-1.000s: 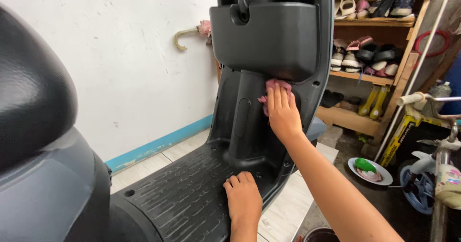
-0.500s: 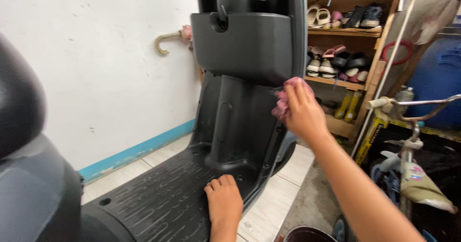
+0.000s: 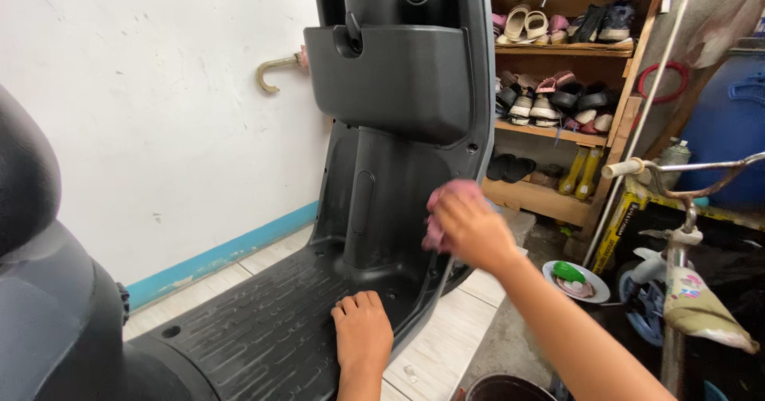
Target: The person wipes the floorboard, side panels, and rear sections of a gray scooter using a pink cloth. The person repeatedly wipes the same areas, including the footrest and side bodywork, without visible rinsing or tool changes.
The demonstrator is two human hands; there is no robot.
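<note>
Pink cloth (image 3: 438,210) is bunched in the right hand (image 3: 470,230), pressed against the scooter's dark leg shield (image 3: 382,202). Left hand (image 3: 362,337) lies flat, holding nothing, on the ribbed footboard (image 3: 255,329).

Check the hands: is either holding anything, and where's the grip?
The right hand holds a pink rag, bunched under the fingers against the scooter's inner panel; its grip is motion-blurred. The left hand holds nothing, resting flat on the footboard.
</note>
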